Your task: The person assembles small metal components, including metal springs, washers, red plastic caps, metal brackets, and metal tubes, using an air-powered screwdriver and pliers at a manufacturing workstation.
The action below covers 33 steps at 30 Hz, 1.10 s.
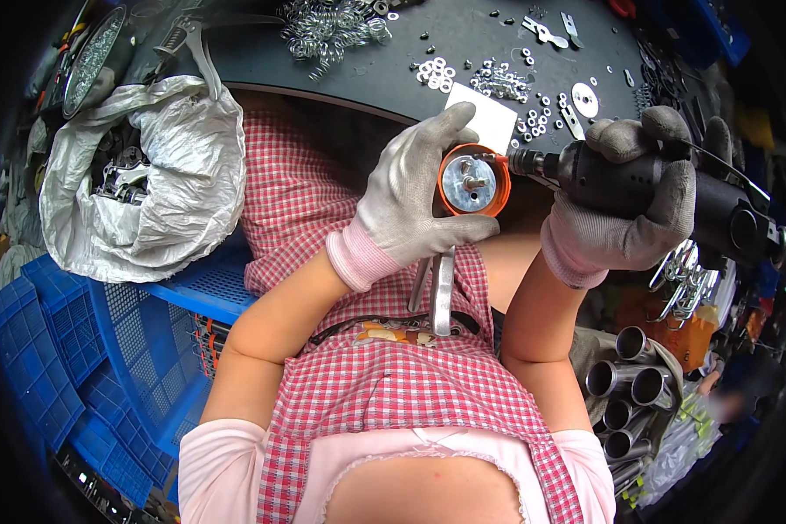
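My left hand (415, 179), in a grey-white glove with a pink cuff, is closed around a round orange-rimmed part (446, 185). Inside its rim sits a silver metal disc (470, 197) with a post in the middle. Two flat metal handles (443, 293) hang below that hand; how they join the part is hidden. My right hand (633, 210), gloved alike, grips a black power screwdriver (616, 179) lying nearly level. Its tip (498, 158) points left and reaches the upper right rim of the orange part, but whether it touches a screw is too small to tell.
A dark worktable (253, 52) ahead carries coil springs (332, 31), washers (437, 74), a white card (489, 118) and small metal parts. On the left, a white sack (183, 175) of metal parts stands by blue crates (140, 349). Metal tubes (620, 380) fill a sack at right.
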### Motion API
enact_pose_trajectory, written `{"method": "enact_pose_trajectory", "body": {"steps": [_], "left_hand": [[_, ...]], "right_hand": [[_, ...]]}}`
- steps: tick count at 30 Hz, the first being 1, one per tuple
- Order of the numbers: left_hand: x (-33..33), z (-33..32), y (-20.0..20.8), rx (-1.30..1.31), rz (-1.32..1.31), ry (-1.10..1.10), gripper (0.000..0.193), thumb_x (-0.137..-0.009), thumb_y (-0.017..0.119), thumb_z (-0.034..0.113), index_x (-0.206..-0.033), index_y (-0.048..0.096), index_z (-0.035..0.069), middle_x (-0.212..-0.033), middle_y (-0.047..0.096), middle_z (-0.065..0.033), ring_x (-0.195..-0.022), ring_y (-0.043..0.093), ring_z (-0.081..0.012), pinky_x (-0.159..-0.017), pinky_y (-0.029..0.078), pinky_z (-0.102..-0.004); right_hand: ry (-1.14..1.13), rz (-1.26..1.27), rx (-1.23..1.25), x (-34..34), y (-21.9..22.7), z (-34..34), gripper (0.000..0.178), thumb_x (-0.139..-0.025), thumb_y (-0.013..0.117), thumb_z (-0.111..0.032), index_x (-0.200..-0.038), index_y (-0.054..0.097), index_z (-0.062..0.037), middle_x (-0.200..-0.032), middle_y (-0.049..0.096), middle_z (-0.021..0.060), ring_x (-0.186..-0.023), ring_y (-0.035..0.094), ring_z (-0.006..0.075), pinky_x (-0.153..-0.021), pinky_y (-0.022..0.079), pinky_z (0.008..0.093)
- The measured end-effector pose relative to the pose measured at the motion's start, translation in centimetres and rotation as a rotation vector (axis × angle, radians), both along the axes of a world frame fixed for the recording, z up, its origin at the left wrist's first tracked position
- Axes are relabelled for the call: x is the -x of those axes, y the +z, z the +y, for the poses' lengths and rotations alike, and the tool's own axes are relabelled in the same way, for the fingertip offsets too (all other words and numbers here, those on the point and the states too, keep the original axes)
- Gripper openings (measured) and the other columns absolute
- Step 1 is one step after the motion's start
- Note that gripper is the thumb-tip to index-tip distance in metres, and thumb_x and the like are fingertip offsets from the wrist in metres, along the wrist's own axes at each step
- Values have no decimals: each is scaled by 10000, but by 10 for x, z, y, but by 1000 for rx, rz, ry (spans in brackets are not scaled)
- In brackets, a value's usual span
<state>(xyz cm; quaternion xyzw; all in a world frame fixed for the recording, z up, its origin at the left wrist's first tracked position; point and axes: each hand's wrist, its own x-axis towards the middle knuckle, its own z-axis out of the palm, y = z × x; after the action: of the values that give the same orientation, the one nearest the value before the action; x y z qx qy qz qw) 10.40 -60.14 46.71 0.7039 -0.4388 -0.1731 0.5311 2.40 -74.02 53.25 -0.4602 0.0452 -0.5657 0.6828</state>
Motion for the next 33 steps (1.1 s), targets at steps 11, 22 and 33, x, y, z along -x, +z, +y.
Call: {"method": "enact_pose_trajectory", "body": {"steps": [11, 22, 33], "left_hand": [[-2, 1, 0, 13, -5, -25, 1003, -545, 835, 242, -1388, 320, 68, -1164, 544, -143, -1106, 546, -261, -983, 428, -373], [-1, -1, -3, 106, -150, 27, 895, -581, 778, 525, -1277, 459, 61, -1161, 552, -149, -1184, 471, -355, -1026, 357, -458], [-19, -1, 18, 323, -252, -22, 348, -732, 750, 295, -1001, 660, 92, -1115, 588, -91, -1186, 464, -287, -996, 359, -397]], "right_hand": [[321, -24, 14, 17, -2, -11, 487, -917, 459, -205, -1377, 303, -175, -1096, 553, 200, -798, 604, 265, -496, 556, 411], [166, -119, -14, 6, 16, 7, 521, -924, 414, -221, -1389, 242, -60, -1065, 538, 235, -636, 603, 222, -432, 529, 326], [285, -77, 0, 36, 54, 10, 374, -713, 558, -159, -1025, 426, 1, -817, 455, 69, -609, 437, 146, -601, 373, 304]]}}
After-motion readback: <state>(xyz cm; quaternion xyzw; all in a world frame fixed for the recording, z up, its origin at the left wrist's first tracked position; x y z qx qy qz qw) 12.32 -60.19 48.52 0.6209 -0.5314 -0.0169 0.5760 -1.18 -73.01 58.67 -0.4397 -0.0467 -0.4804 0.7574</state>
